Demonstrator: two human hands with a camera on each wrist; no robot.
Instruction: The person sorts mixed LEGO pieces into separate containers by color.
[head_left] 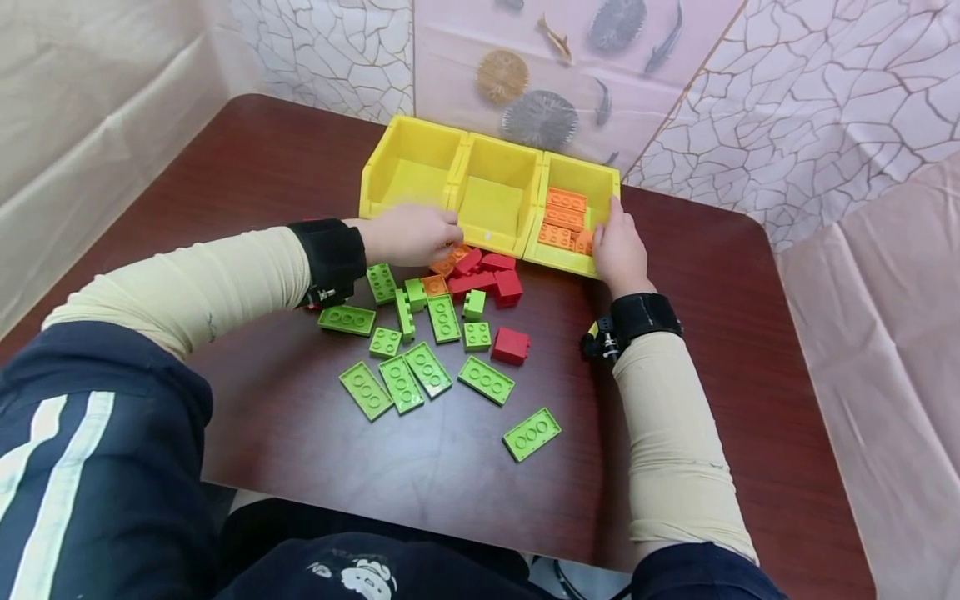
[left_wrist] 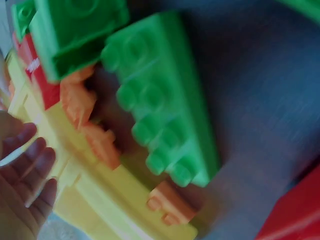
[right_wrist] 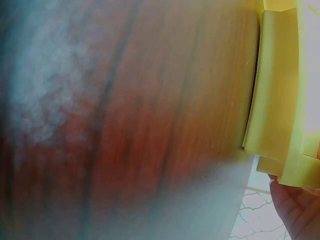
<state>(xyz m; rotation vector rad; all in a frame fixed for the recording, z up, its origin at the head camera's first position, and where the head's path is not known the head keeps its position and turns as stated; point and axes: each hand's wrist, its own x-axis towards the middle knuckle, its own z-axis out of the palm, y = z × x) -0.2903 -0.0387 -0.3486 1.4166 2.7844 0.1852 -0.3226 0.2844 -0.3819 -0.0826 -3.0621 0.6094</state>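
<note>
Where your left hand (head_left: 408, 236) reaches: 11 o'clock in head view; fingers spread, nothing pinched, probably for easy picking.
Loose orange bricks (head_left: 444, 265): 11 o'clock; glossy, studded.
Yellow bin (head_left: 562, 260): 2 o'clock; orange bricks inside, apparently grouped by colour.
Right hand (head_left: 621, 250): 2 o'clock; pinching bin wall, likely steadying it.

"How is the far side finished?"

"A crackle-patterned white backdrop (head_left: 795, 108) with gold lines is interrupted by a pink panel (head_left: 450, 50), on which round motifs and fish are printed."

"And the sides?"

"On the left, a creased cream cloth (head_left: 97, 108) is seen; on the right, a pale pinkish cloth (head_left: 885, 333)."

"The furniture?"

"A dark reddish-brown table (head_left: 720, 275) is shown, its far corners rounded, pale light reflected at its near part."
</note>
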